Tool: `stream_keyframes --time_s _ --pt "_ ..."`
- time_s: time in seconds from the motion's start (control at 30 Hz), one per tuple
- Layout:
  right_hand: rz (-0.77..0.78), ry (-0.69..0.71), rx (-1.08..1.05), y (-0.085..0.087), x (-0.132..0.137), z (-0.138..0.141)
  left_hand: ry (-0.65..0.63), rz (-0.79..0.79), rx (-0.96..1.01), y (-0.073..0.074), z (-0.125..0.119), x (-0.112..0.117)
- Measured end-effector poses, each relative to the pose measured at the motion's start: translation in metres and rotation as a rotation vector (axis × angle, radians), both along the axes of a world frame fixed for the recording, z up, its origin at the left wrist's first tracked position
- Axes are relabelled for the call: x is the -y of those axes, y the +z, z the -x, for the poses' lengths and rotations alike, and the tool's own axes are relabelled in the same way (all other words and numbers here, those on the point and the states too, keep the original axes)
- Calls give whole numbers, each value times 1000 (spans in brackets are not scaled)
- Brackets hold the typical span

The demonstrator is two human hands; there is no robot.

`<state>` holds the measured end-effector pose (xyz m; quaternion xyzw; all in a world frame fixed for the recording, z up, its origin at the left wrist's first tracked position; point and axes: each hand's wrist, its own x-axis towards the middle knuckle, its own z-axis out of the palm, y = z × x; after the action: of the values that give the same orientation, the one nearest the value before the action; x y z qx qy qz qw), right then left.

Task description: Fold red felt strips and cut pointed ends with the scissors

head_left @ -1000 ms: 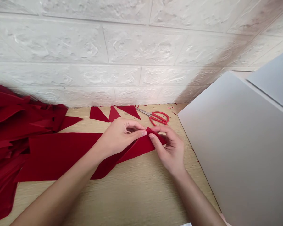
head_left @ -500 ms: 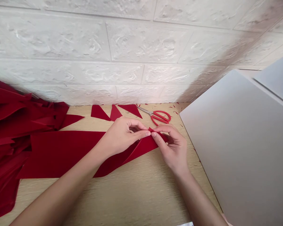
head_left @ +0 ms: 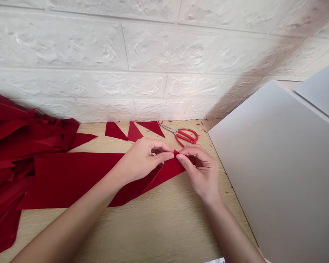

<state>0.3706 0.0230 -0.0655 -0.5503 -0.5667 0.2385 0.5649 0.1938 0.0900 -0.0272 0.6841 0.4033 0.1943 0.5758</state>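
A long strip of red fabric (head_left: 74, 177) lies across the tabletop, its right end folded over toward the left. My left hand (head_left: 145, 159) pinches the fabric's upper edge between thumb and fingers. Right beside it, my right hand (head_left: 201, 170) grips the same edge, thumb against forefinger. A small pointed bit of the cloth sticks up between the two sets of fingertips. Part of the folded end is hidden behind my right fingers. Just beyond my hands lie scissors (head_left: 185, 136) with red handles, blades pointing left toward the wall.
A heap of red fabric pieces (head_left: 11, 146) fills the left side. Three cut red scraps (head_left: 152, 128) rest along the white brick-patterned wall (head_left: 148, 47), with tiny red clippings near the scissors. A white panel (head_left: 276, 164) stands on the right of the wooden tabletop (head_left: 153, 233).
My fingertips have drawn slightly apart along the fabric edge, so a little more of the red point shows between them. Otherwise the scene looks the same.
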Motion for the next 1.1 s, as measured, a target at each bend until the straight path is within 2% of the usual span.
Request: stream_keyframes --time_s 0.33,0.57,0.7,0.83,1.1 --pt "32 43 -58 -2 0 1 -2 11 57 2 -4 3" --pt "31 75 -101 -1 2 -1 3 -108 75 -2 -6 6" --pt "98 81 -145 -1 2 0 31 -207 63 -4 -8 9" --pt "186 71 -232 -2 1 1 47 -217 45 -4 -10 10" --pt "156 24 -190 -5 2 2 138 -206 2 -6 -11 10"
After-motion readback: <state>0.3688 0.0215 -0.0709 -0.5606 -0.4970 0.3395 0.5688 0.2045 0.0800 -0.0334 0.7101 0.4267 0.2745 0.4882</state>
